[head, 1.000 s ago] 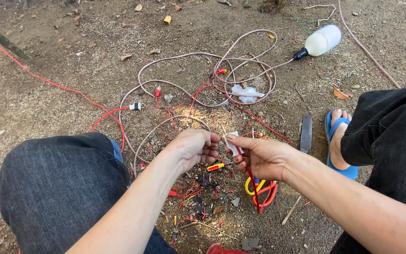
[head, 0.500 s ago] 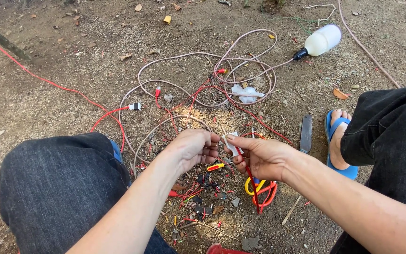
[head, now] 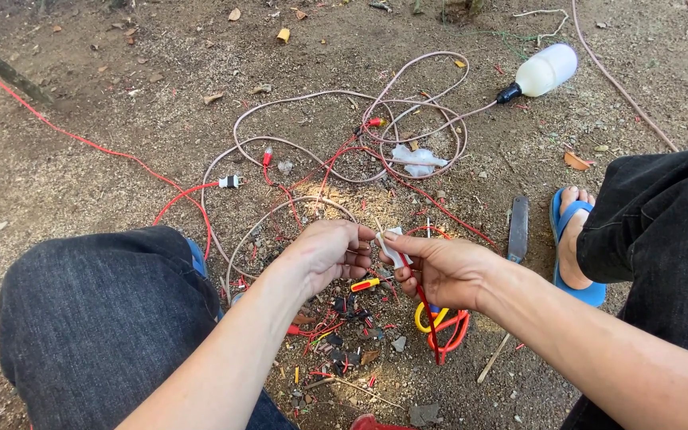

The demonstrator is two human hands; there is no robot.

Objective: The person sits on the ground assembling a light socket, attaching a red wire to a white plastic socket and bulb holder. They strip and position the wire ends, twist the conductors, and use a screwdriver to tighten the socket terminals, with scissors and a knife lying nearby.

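My left hand (head: pixel 330 252) and my right hand (head: pixel 439 269) meet at the centre of the head view, above a dirt floor. The fingers of my right hand pinch a small white plug-like piece (head: pixel 392 244) with a red wire (head: pixel 425 306) hanging from it. My left hand is closed on a thin wire end right beside that piece; its fingers hide the tip. Under the hands lie a small red and yellow screwdriver (head: pixel 365 284), scraps of red wire (head: pixel 336 330) and a tool with red and yellow handles (head: pixel 442 327).
Pinkish cable (head: pixel 376 111) lies in loops farther off, with a white plug (head: pixel 230 181) on a red wire (head: pixel 81 139). A white bottle (head: pixel 545 70) lies at the upper right. A dark knife blade (head: pixel 517 229) lies by my foot in a blue sandal (head: pixel 571 247).
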